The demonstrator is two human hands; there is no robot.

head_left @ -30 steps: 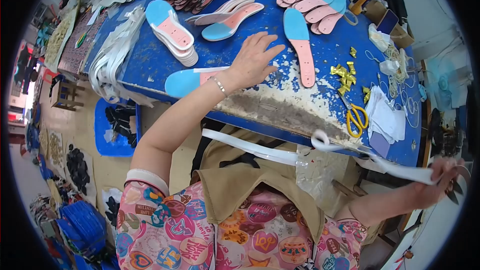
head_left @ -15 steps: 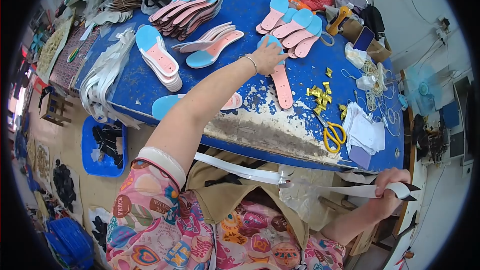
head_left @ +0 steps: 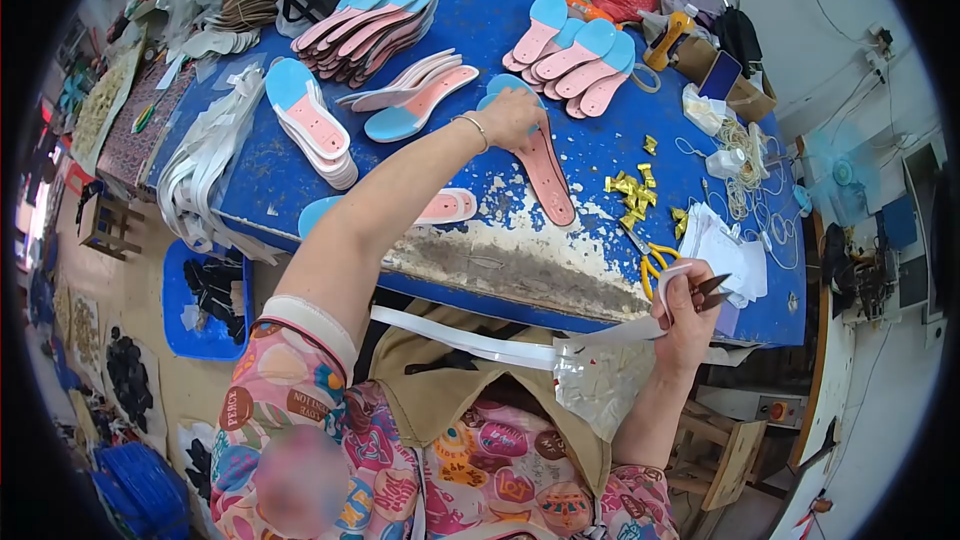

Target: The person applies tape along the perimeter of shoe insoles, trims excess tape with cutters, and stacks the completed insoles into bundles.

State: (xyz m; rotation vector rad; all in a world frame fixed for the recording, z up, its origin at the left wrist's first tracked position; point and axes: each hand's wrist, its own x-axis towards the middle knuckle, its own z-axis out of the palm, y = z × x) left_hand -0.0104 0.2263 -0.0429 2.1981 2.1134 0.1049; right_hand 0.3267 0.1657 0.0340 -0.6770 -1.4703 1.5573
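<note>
Through the head camera I look down on a worn blue surface [head_left: 470, 15], its paint flaked away along the near edge. The left hand [head_left: 512, 118] reaches over it with curled fingers, nearly closed on a pink-and-blue insole [head_left: 549, 185]; some fingertips are hidden from me. The insole lies near the middle of the surface, its blue end under the hand and its narrow pink heel pointing toward the wearer.

The right hand [head_left: 686, 325] is raised before the near edge, fingers folded around a white strip [head_left: 622, 333] and a tool with dark, pointed blades [head_left: 713, 297]. The strip loops over at the fingers and trails leftward.

Beneath the left forearm lies another insole [head_left: 448, 206], partly covered. Left of it I see a stack of insoles [head_left: 312, 125], and past that a bundle of white strips [head_left: 215, 145] hanging over the edge. A fanned group of insoles [head_left: 592, 52] sits beyond the left hand, to its right. Nearer, gold-wrapped pieces [head_left: 632, 192] lie just beside yellow-handled scissors [head_left: 647, 262], with crumpled white sheets [head_left: 712, 248] to their right.
</note>
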